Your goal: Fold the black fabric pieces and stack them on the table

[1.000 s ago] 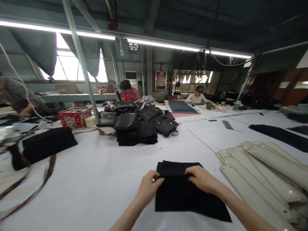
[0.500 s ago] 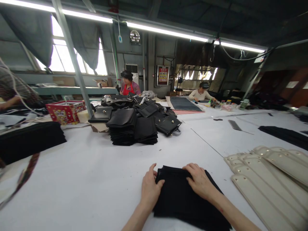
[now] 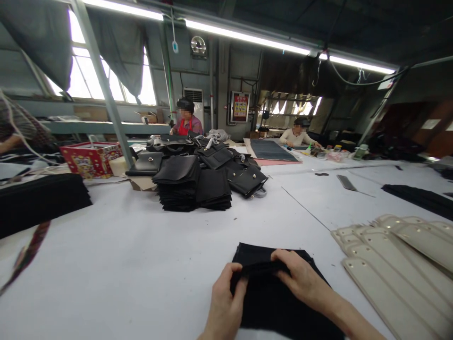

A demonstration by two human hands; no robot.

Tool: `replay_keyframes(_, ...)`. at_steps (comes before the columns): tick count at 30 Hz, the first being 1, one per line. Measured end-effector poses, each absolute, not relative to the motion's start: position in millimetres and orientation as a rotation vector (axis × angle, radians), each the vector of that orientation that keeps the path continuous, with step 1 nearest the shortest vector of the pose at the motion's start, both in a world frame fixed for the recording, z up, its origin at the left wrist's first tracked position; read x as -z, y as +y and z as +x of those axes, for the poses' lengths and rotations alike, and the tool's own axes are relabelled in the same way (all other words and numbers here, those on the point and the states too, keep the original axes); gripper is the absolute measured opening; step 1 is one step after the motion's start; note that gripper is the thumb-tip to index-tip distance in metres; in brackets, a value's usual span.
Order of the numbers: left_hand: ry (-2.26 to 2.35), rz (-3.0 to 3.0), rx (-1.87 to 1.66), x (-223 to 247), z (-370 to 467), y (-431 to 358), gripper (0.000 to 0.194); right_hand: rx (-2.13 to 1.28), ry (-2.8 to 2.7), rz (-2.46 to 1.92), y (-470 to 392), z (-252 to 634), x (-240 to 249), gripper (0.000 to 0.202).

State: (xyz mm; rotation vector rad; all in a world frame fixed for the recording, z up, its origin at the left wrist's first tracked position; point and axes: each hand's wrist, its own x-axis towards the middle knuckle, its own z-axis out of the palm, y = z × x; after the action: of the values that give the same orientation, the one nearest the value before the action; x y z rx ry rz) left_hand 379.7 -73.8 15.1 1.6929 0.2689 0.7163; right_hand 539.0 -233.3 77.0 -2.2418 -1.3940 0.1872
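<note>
A stack of black fabric pieces (image 3: 279, 307) lies on the white table at the lower middle. My left hand (image 3: 228, 293) grips the left end of a lifted black layer, thumb below and fingers over its edge. My right hand (image 3: 300, 278) pinches the same layer further right. Between the two hands the layer's upper edge is raised and bunched above the stack. How many pieces are lifted cannot be made out.
White table (image 3: 134, 264). Black leather pieces (image 3: 177, 184) and black bags (image 3: 247, 179) are piled beyond my hands. Beige strips (image 3: 396, 269) lie right, a black stack (image 3: 38, 200) left. A red box (image 3: 90, 158) stands behind. Co-workers sit at the back.
Both hands have closed on the top black fabric, which was lying flat, and its far edge is now lifted and drawn toward me. The view has shifted slightly.
</note>
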Motion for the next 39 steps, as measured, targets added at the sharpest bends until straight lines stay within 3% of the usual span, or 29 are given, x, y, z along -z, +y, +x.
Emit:
replay_keyframes(4,0.340,1.387,-0.625,-24.3,397.8,-69.4,0.027,-0.517,-1.412,-2.246,-228.5,545.5,-113.2,0.019)
replay_keyframes(6,0.410,1.488,-0.628,-18.9,408.5,-64.7,0.037,-0.525,-1.452,-2.310,-218.5,557.7,-112.7,0.027)
replay_keyframes(10,0.555,1.868,-0.705,9.2,419.0,-59.1,0.062,-0.170,-1.407,-2.528,-208.3,583.1,-77.3,0.050)
replay_keyframes(16,0.495,2.087,-0.691,32.0,398.2,-70.8,0.066,0.360,-0.868,-2.479,-278.8,558.4,-11.7,0.062)
replay_keyframes(18,0.464,2.203,-0.722,33.4,385.1,-76.6,0.071,0.384,-0.874,-2.537,-309.7,534.2,7.1,0.069)
replay_keyframes(21,0.385,2.361,-0.726,36.0,370.5,-81.7,0.095,0.314,-0.927,-2.612,-338.5,512.3,27.4,0.081)
replay_keyframes(24,0.307,2.471,-0.687,38.4,368.3,-83.5,0.109,0.293,-0.791,-2.562,-343.1,522.3,32.6,0.081)
replay_keyframes(31,0.279,2.519,-0.722,42.3,378.0,-89.5,0.091,0.042,-0.687,-2.385,-328.8,548.9,17.1,0.076)
replay_keyframes(35,0.280,2.632,-0.697,32.6,373.3,-84.2,0.079,0.147,-0.454,-2.288,-341.8,538.8,13.5,0.077)
replay_keyframes(39,0.208,2.743,-0.534,0.8,392.1,-73.0,0.081,0.188,-0.364,-2.241,-349.2,533.2,16.5,0.070)
